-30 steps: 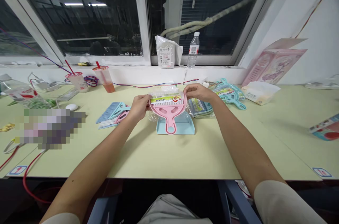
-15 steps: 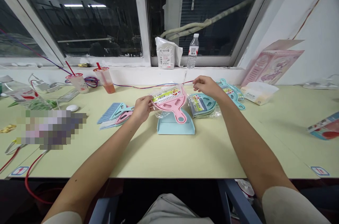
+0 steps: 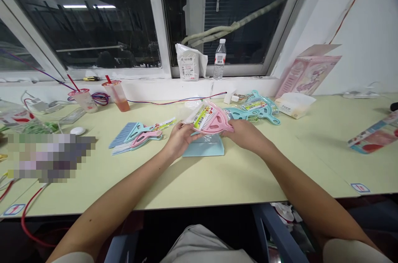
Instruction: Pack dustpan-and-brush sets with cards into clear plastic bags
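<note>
A pink dustpan set (image 3: 217,121) with a white-bristled brush and a yellow-green label, partly in clear plastic, is held up between both hands. My left hand (image 3: 181,138) grips its wrapped left side. Closed round its handle at the right is my right hand (image 3: 244,132). Beneath it a light blue dustpan (image 3: 207,149) rests on the table, partly covered. To the left lie a blue-bristled brush (image 3: 127,132) and a white-bristled brush with a pink handle (image 3: 144,139). Teal sets in plastic (image 3: 264,111) lie behind my right hand.
Two drink cups, (image 3: 117,95) the nearer one, stand at the back left. A water bottle (image 3: 219,62) and a white package (image 3: 189,64) are on the sill. A tissue pack (image 3: 294,105) and pink box (image 3: 311,73) stand at the right.
My right hand has come down and taken hold of the pink set's handle. The set has turned, its handle now toward the right. The view has shifted slightly.
</note>
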